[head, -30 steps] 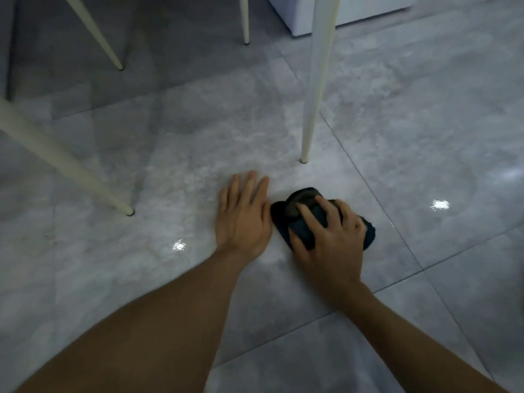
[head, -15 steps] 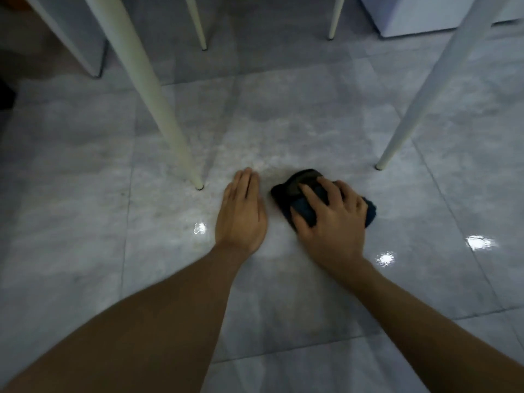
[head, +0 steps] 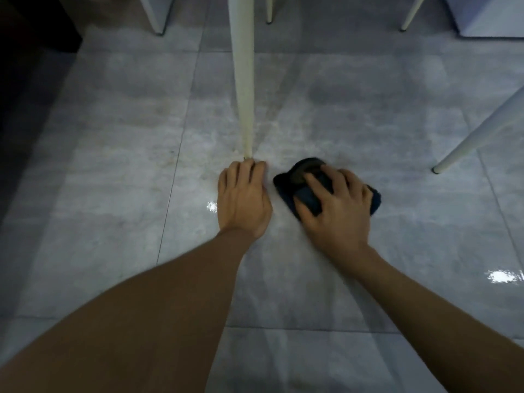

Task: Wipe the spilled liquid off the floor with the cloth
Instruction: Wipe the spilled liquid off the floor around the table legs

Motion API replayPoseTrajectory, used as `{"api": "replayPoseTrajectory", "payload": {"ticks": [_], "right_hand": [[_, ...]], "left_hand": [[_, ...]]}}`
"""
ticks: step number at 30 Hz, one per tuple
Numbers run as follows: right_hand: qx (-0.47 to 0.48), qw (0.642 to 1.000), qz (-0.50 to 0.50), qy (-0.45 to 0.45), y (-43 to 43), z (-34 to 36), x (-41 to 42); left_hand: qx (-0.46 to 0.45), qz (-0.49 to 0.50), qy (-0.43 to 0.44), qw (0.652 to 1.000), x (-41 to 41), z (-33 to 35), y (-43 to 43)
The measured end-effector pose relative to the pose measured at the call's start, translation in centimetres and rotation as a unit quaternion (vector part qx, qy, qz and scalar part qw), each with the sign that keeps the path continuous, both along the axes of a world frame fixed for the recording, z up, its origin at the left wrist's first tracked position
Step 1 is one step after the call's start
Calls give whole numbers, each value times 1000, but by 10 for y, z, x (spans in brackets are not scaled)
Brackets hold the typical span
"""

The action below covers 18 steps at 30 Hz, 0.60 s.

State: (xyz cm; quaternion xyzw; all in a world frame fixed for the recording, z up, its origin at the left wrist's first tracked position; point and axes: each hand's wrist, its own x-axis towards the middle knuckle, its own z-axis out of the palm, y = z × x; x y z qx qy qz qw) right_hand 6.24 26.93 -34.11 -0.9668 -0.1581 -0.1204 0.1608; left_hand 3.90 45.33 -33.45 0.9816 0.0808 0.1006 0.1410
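A dark blue cloth (head: 292,180), bunched up, lies on the glossy grey tiled floor (head: 113,194). My right hand (head: 334,205) presses down on the cloth with fingers spread over it, hiding most of it. My left hand (head: 243,199) rests flat on the floor just left of the cloth, fingers together, fingertips touching the foot of a cream table leg (head: 243,80). The floor around both hands shines with a wet film, and no distinct puddle stands out.
A second pale leg (head: 476,131) slants down to the floor at the right. More thin legs (head: 411,12) stand at the back, next to a white unit (head: 487,18) at the top right. A dark piece of furniture (head: 37,24) fills the top left corner.
The view has swung left, so the cream leg now stands straight ahead of my left hand. My right hand stays pressed on the cloth, which has shifted slightly on the floor.
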Motion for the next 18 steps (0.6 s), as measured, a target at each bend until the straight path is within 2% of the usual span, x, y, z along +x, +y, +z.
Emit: {"api": "replayPoseTrajectory", "payload": {"ticks": [3,5,8,11,13,18], "right_hand": [[-10,996,-85,16,20,3,40],[-16,995,-86,45,47,6,49],[-7,999,-19,51,74,8,11],[-10,994,103,26,63,4,-50],[-14,989,144,20,52,2,-54],[-22,999,28,34,115,6,-12]], "left_hand": [[28,44,52,997,-11,2,10],[29,74,92,993,-22,1,18],[18,111,123,986,-39,1,36],[31,123,151,980,-56,2,52],[29,123,155,980,-71,3,62],[-54,118,77,989,-99,1,87]]}}
